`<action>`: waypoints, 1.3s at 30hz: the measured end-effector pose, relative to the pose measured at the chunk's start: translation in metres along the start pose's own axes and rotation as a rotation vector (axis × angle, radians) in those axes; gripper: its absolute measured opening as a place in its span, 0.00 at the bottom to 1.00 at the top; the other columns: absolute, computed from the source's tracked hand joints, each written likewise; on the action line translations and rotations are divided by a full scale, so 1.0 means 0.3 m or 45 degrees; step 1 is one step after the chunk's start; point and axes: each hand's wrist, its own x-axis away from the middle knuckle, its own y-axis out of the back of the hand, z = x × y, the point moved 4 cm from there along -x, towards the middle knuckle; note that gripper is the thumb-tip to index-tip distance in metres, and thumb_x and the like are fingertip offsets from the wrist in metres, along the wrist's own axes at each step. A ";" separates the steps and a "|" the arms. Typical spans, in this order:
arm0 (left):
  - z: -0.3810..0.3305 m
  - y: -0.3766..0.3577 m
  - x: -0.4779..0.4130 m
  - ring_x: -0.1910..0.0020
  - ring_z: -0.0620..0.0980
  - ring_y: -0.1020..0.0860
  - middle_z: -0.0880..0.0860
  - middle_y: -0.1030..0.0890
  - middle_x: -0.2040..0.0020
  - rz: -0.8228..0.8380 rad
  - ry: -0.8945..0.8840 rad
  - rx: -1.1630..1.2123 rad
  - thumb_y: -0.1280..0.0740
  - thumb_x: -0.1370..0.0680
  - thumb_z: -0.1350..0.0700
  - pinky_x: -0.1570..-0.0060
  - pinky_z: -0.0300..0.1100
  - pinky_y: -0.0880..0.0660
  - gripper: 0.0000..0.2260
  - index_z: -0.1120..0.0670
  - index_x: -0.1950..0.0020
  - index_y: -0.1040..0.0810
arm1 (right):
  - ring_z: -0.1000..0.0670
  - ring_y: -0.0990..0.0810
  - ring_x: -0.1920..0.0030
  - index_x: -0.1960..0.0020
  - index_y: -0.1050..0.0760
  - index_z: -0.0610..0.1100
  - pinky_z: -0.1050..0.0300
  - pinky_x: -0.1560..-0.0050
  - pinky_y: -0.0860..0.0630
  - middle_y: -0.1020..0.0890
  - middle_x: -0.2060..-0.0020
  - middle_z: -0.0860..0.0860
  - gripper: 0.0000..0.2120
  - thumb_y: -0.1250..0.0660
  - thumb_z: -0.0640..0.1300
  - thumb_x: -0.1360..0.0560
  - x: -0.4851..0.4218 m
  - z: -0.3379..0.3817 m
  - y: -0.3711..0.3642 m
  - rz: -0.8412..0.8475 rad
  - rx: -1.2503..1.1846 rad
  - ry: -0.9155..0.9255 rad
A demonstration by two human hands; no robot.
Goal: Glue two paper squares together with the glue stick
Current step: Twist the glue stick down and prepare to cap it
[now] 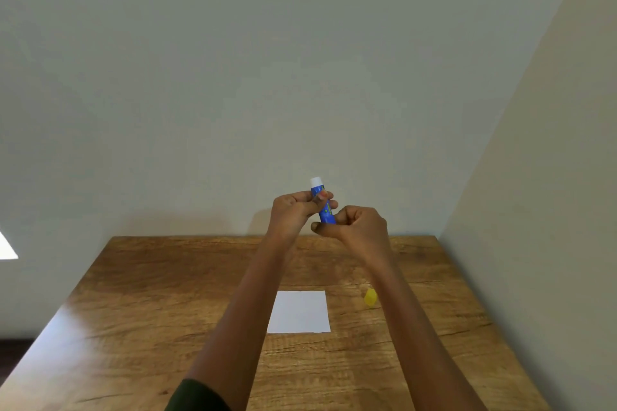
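Head view, left hand (292,213): grip clamped on glue stick (326,213) barrel, steadying it.
Right hand (364,227): grip pinching its base, likely twisting glue up.
Paper square (300,310): flat on tabletop (167,310), 6 o'clock of hands, awaiting glue.
Yellow cap (370,297): 3 o'clock of paper, set aside.

We've got the glue stick (325,210) up over the far edge of the bench (167,310), left grip (293,210) on its upper part, right grip (362,227) at its lower end, while the paper square (300,312) lies nearer us between our forearms, the cap (370,297) to its right.
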 end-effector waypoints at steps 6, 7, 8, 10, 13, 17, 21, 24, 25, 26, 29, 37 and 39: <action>-0.019 0.006 -0.002 0.51 0.51 0.17 0.55 0.15 0.57 0.014 -0.003 0.040 0.32 0.25 0.56 0.37 0.50 0.27 0.05 0.55 0.56 0.17 | 0.54 0.18 0.54 0.46 0.19 0.42 0.61 0.50 0.24 0.15 0.49 0.47 0.16 0.35 0.53 0.25 0.003 -0.001 0.007 0.585 -0.261 -0.128; -0.022 0.010 -0.002 0.51 0.51 0.17 0.55 0.15 0.57 0.019 -0.005 0.034 0.33 0.25 0.56 0.37 0.50 0.27 0.05 0.55 0.56 0.17 | 0.54 0.18 0.52 0.45 0.20 0.43 0.60 0.47 0.25 0.15 0.49 0.48 0.15 0.37 0.52 0.23 0.003 -0.001 0.010 0.641 -0.288 -0.125; -0.024 0.011 -0.002 0.51 0.50 0.17 0.55 0.15 0.57 0.026 -0.008 0.029 0.33 0.25 0.56 0.37 0.50 0.27 0.06 0.55 0.56 0.17 | 0.54 0.18 0.53 0.45 0.20 0.42 0.60 0.47 0.25 0.15 0.49 0.47 0.15 0.38 0.51 0.22 0.000 -0.002 0.011 0.652 -0.310 -0.113; -0.031 0.008 -0.003 0.51 0.50 0.17 0.55 0.15 0.57 0.027 -0.015 0.022 0.33 0.24 0.57 0.37 0.51 0.27 0.06 0.55 0.56 0.17 | 0.55 0.18 0.57 0.47 0.19 0.40 0.61 0.47 0.23 0.15 0.53 0.46 0.13 0.35 0.48 0.24 -0.010 0.000 0.015 0.577 -0.312 -0.076; -0.031 0.005 -0.005 0.50 0.52 0.17 0.54 0.14 0.58 -0.020 -0.028 0.009 0.32 0.26 0.55 0.35 0.54 0.29 0.05 0.53 0.58 0.17 | 0.55 0.19 0.62 0.57 0.16 0.43 0.59 0.51 0.23 0.14 0.61 0.49 0.10 0.25 0.50 0.32 -0.020 0.014 0.027 0.303 -0.130 -0.025; -0.032 -0.001 -0.007 0.48 0.51 0.18 0.52 0.14 0.60 -0.040 -0.031 -0.001 0.31 0.27 0.55 0.32 0.52 0.33 0.04 0.51 0.59 0.16 | 0.58 0.24 0.68 0.63 0.22 0.43 0.64 0.65 0.30 0.20 0.69 0.55 0.13 0.22 0.50 0.37 -0.014 0.050 0.026 -0.037 0.150 0.137; -0.051 0.000 -0.002 0.52 0.52 0.17 0.56 0.15 0.55 -0.010 -0.016 0.057 0.33 0.25 0.58 0.40 0.48 0.25 0.05 0.56 0.55 0.17 | 0.53 0.18 0.54 0.50 0.19 0.45 0.56 0.49 0.24 0.15 0.53 0.49 0.15 0.31 0.55 0.28 -0.009 0.045 0.006 0.430 -0.106 -0.017; -0.060 -0.001 0.003 0.52 0.52 0.17 0.56 0.15 0.55 0.009 -0.020 0.045 0.33 0.24 0.56 0.47 0.43 0.22 0.06 0.56 0.54 0.17 | 0.51 0.17 0.51 0.46 0.19 0.43 0.57 0.47 0.24 0.15 0.49 0.46 0.16 0.40 0.53 0.22 -0.007 0.039 0.007 0.688 -0.358 -0.115; -0.063 -0.001 0.004 0.53 0.51 0.17 0.55 0.15 0.55 0.013 -0.025 0.039 0.33 0.24 0.56 0.48 0.42 0.22 0.06 0.56 0.54 0.17 | 0.52 0.17 0.52 0.46 0.20 0.42 0.59 0.49 0.24 0.15 0.49 0.45 0.16 0.40 0.51 0.21 -0.005 0.042 0.008 0.698 -0.396 -0.113; -0.065 -0.002 0.004 0.54 0.50 0.17 0.55 0.15 0.56 0.016 -0.028 0.034 0.34 0.24 0.56 0.48 0.42 0.22 0.06 0.56 0.55 0.17 | 0.53 0.17 0.54 0.47 0.20 0.41 0.62 0.52 0.23 0.15 0.50 0.45 0.15 0.39 0.50 0.22 -0.004 0.041 0.008 0.683 -0.420 -0.104; -0.067 -0.004 0.004 0.53 0.51 0.17 0.55 0.15 0.57 0.011 -0.033 0.038 0.33 0.24 0.57 0.46 0.43 0.23 0.06 0.56 0.56 0.17 | 0.54 0.17 0.59 0.51 0.17 0.40 0.66 0.57 0.23 0.14 0.56 0.46 0.12 0.32 0.49 0.26 0.001 0.045 0.019 0.500 -0.395 -0.065; -0.045 -0.009 0.009 0.53 0.52 0.17 0.55 0.15 0.59 0.003 -0.022 0.062 0.31 0.26 0.57 0.38 0.50 0.26 0.05 0.55 0.57 0.16 | 0.53 0.21 0.65 0.60 0.23 0.42 0.59 0.59 0.24 0.18 0.65 0.50 0.16 0.26 0.55 0.33 -0.001 0.044 -0.001 0.145 0.036 0.052; -0.047 0.006 0.009 0.54 0.50 0.17 0.55 0.15 0.58 0.009 -0.018 0.084 0.33 0.25 0.58 0.41 0.47 0.25 0.05 0.57 0.56 0.17 | 0.51 0.17 0.53 0.50 0.20 0.43 0.54 0.48 0.22 0.15 0.53 0.48 0.17 0.33 0.57 0.27 0.004 0.030 -0.006 0.491 -0.205 -0.122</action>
